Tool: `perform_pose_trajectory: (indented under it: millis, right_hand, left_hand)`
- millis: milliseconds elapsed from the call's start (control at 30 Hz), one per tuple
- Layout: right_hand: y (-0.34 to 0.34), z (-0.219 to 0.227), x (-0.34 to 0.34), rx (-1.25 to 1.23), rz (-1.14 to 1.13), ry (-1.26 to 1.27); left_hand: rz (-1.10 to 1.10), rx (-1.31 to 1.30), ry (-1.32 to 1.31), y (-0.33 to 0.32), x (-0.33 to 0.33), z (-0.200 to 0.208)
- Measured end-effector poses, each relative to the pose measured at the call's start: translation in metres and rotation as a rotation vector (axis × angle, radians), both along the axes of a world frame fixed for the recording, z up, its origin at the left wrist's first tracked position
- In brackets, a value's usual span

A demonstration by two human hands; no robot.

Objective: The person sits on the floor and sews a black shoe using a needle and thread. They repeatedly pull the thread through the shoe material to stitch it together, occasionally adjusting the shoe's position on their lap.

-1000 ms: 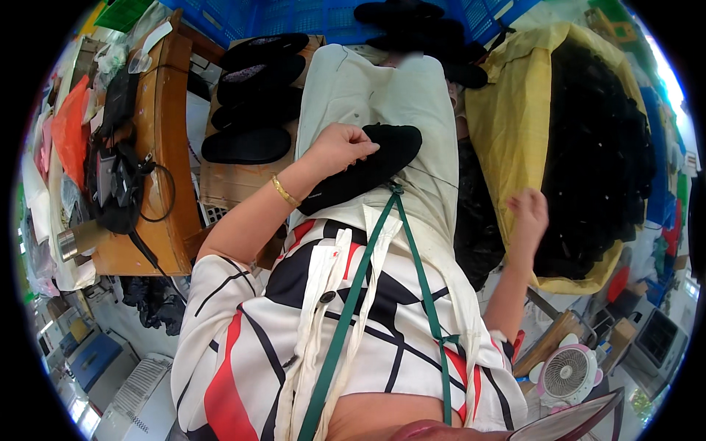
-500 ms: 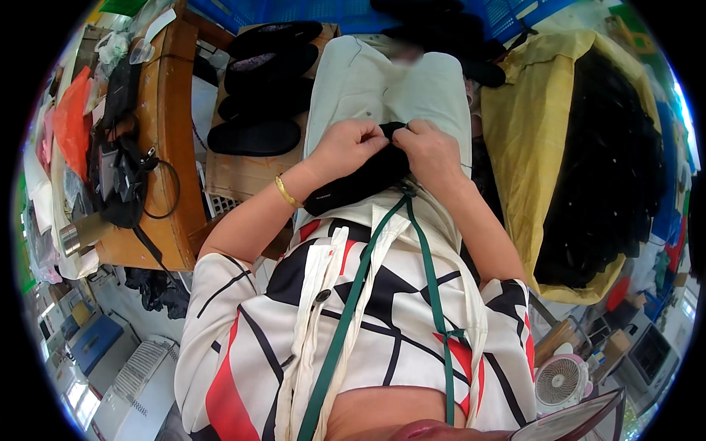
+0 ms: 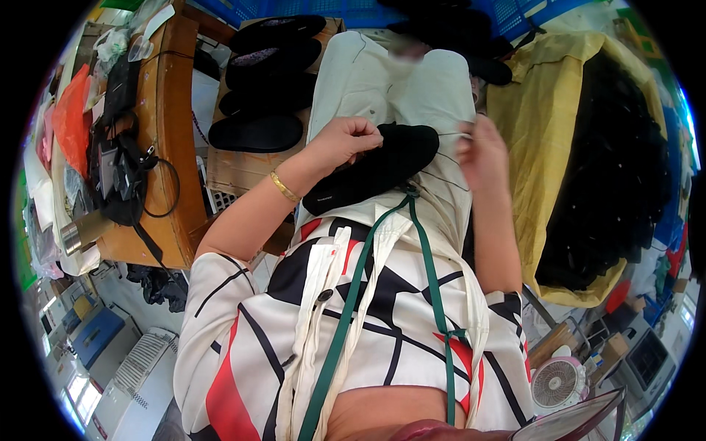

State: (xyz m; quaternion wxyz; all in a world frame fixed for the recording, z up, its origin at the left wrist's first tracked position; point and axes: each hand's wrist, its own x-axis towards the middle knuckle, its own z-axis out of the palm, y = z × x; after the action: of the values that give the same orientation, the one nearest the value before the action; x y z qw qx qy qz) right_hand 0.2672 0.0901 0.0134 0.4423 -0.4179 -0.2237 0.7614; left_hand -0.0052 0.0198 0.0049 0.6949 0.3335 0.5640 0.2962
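Observation:
A black cloth shoe [image 3: 390,162] lies slantwise across my lap, its rounded end to the right. My left hand [image 3: 347,140] has its fingers pinched at the shoe's upper edge, gripping it. Off to the right, my right hand [image 3: 485,151] is raised and somewhat blurred, its fingers closed on a dark thread [image 3: 447,134] that runs taut toward the shoe. Whether a needle is also in those fingers cannot be seen. A loose dark strand curves over the pale apron [image 3: 342,73] below the taut thread.
Several black shoes [image 3: 257,132] rest on cardboard at the left, by a wooden table [image 3: 165,132] with bags on it. A yellow sack [image 3: 533,110] full of black items stands at the right. Blue crates [image 3: 346,9] are at the far side; a fan [image 3: 559,378] is lower right.
My right hand has left the shoe and moved right, drawing out the thread. The shoe's rounded end is now uncovered. My left hand has stayed nearly in place.

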Motion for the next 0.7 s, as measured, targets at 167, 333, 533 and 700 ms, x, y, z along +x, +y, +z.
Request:
perform_pose_trajectory:
  millis: [167, 333, 533, 700]
  right_hand:
    - [0.054, -0.048, 0.19, -0.162, -0.695, 0.167]
    - [0.03, -0.06, 0.353, 0.19, -1.289, -0.298]
    - [-0.005, -0.046, 0.32, 0.273, -1.246, -0.766]
    - [0.007, -0.036, 0.298, 0.287, -1.335, -0.437]
  left_hand:
    - [0.052, -0.018, -0.118, -0.003, -0.002, -0.001]
    - [0.047, -0.04, -0.107, 0.004, -0.001, -0.006]
    - [-0.08, 0.508, 0.586, 0.0, 0.013, 0.006]
    - [-0.07, 0.939, 0.71, 0.012, 0.028, 0.0]
